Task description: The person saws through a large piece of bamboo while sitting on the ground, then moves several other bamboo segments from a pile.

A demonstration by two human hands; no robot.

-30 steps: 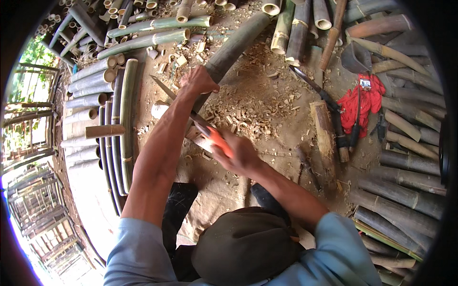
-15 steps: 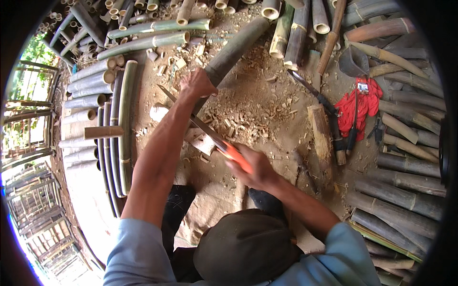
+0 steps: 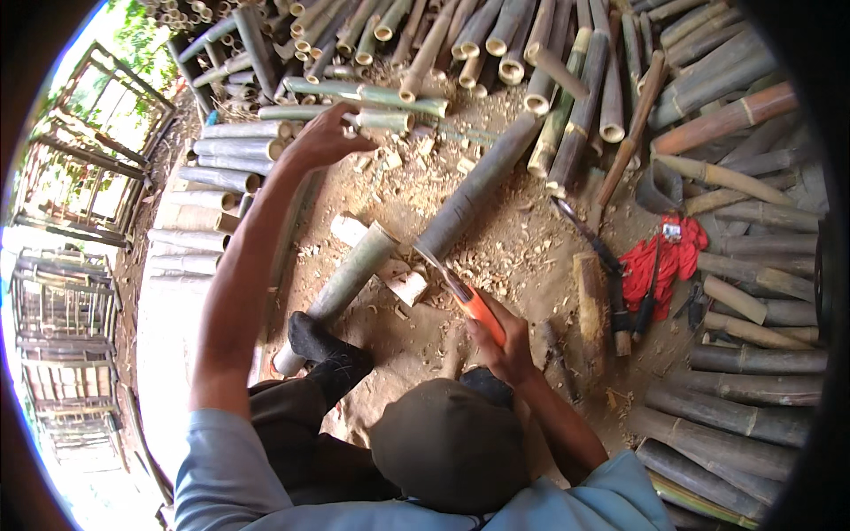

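My right hand (image 3: 503,350) is wrapped round the orange handle of a hand saw (image 3: 481,311). The saw's blade points away from me, its far end beside the near end of a dark bamboo pole (image 3: 478,190). Left of that gap lies a second bamboo piece (image 3: 352,276), apart from the pole, with my sock-clad foot (image 3: 329,350) over its lower part. Pale wood blocks (image 3: 403,283) lie under and beside this piece. My left hand (image 3: 326,140) is raised at the far left with fingers apart, holding nothing, above some green bamboo lengths (image 3: 381,93).
Stacked bamboo tubes (image 3: 744,358) line the right side, and more (image 3: 509,35) fill the back. A red cloth (image 3: 660,265), a dark-handled blade (image 3: 589,232) and a split wood log (image 3: 587,296) lie right of me. Chips (image 3: 522,239) litter the ground.
My left hand has let go of the bamboo and risen to the left. Two separate bamboo pieces now show, and the saw has drawn back toward the right. The whole view has shifted.
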